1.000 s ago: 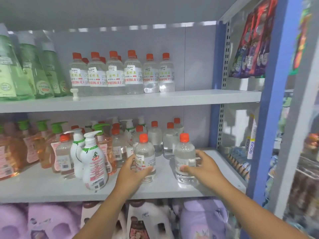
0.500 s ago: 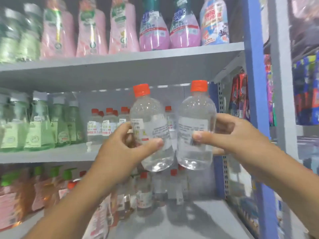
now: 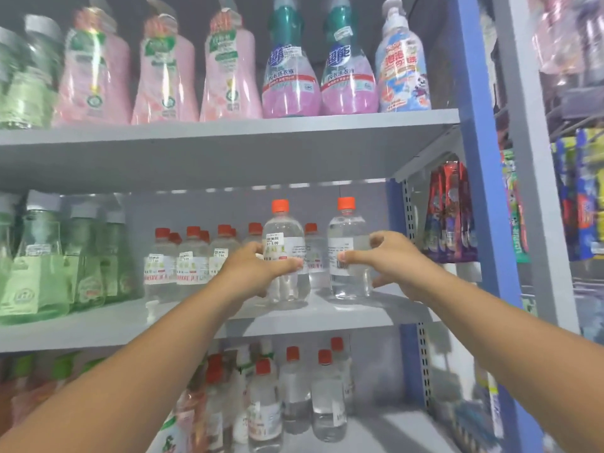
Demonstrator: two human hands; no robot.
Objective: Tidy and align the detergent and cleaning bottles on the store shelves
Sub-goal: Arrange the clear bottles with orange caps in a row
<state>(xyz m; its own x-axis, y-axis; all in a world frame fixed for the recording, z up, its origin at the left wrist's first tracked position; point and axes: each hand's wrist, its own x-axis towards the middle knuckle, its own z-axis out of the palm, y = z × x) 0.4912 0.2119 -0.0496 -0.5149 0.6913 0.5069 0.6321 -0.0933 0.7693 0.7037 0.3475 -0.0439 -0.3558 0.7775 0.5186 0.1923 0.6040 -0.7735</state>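
Two clear bottles with orange caps stand on the middle shelf (image 3: 359,317). My left hand (image 3: 253,273) grips the left clear bottle (image 3: 285,237) around its middle. My right hand (image 3: 392,259) holds the right clear bottle (image 3: 347,233), thumb across its label. Both bottles are upright, bases on or just at the shelf surface. Behind and to their left stands a row of matching orange-capped bottles (image 3: 192,256).
Green bottles (image 3: 42,266) fill the middle shelf's left end. Pink and purple detergent bottles (image 3: 291,76) line the top shelf. More clear bottles (image 3: 294,397) sit on the lower shelf. A blue upright post (image 3: 480,191) bounds the shelf on the right, with hanging packets (image 3: 447,210) beyond.
Both hands lifted the two clear bottles off the lower shelf, raised them, and brought them forward onto the middle shelf beside the matching row.
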